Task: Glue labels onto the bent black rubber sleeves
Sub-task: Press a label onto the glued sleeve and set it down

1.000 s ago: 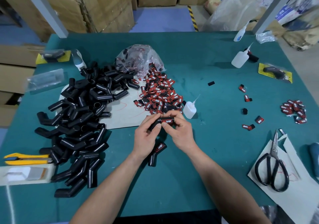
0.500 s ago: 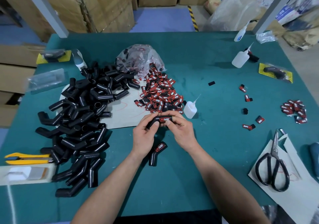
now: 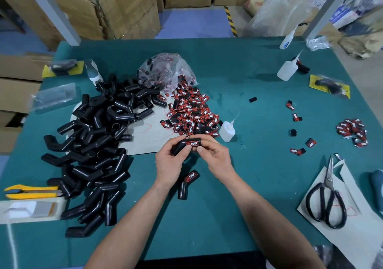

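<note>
A bent black rubber sleeve (image 3: 182,145) with a red-and-black label (image 3: 193,143) on it is held over the table's middle. My left hand (image 3: 169,163) grips its bent left end. My right hand (image 3: 215,156) pinches its right end, thumb just below the label. A second labelled sleeve (image 3: 186,183) lies on the green mat below my hands. A big heap of bare black sleeves (image 3: 93,144) fills the left side. Loose labels (image 3: 192,113) are piled behind my hands, beside a small glue bottle (image 3: 227,130).
Scissors (image 3: 327,198) lie on paper at the right. More labels (image 3: 352,133) and stray pieces (image 3: 298,150) sit on the right side. Two further glue bottles (image 3: 287,70) stand at the back right. A yellow knife (image 3: 31,191) lies at the left edge. Cardboard boxes stand behind the table.
Both hands have turned the sleeve slightly, so the label now faces up more plainly. My fingers have shifted along it. Everything on the table stays put.
</note>
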### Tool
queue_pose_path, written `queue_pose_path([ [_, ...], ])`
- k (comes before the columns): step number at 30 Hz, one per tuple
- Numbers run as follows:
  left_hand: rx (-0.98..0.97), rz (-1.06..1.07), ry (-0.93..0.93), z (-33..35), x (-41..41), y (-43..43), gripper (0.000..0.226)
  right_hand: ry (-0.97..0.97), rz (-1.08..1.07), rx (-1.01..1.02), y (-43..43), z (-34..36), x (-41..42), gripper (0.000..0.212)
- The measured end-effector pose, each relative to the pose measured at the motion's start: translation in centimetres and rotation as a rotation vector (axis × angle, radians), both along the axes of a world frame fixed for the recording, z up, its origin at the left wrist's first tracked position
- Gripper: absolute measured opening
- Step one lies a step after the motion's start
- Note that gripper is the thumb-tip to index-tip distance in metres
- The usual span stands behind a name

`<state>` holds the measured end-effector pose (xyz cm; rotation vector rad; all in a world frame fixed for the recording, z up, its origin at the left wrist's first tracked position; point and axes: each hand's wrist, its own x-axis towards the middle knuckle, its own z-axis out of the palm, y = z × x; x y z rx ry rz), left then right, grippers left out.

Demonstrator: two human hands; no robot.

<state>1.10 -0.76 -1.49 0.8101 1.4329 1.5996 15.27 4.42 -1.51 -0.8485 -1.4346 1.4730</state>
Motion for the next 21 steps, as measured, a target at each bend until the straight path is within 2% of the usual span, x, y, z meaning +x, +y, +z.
queue_pose_path([
  [4,-0.006,-0.005,-0.015,0.02,0.19,0.06,0.033,0.058,-0.086,-0.06,-0.29,0.62,-0.35,0.025],
  [7,-0.01,0.003,-0.029,0.0,0.1,0.06,0.033,0.085,-0.052,-0.066,-0.13,0.53,-0.21,0.016],
  [10,-0.016,0.007,-0.021,-0.13,-0.07,0.13,0.034,0.109,-0.008,-0.062,-0.01,0.38,-0.05,0.02],
  [14,-0.028,-0.001,-0.016,-0.18,0.05,0.14,0.033,0.138,-0.061,-0.076,-0.13,0.33,-0.25,0.011],
  [21,-0.029,0.001,0.008,-0.18,0.12,0.08,0.034,0.086,-0.088,-0.072,0.03,0.14,-0.43,0.01],
])
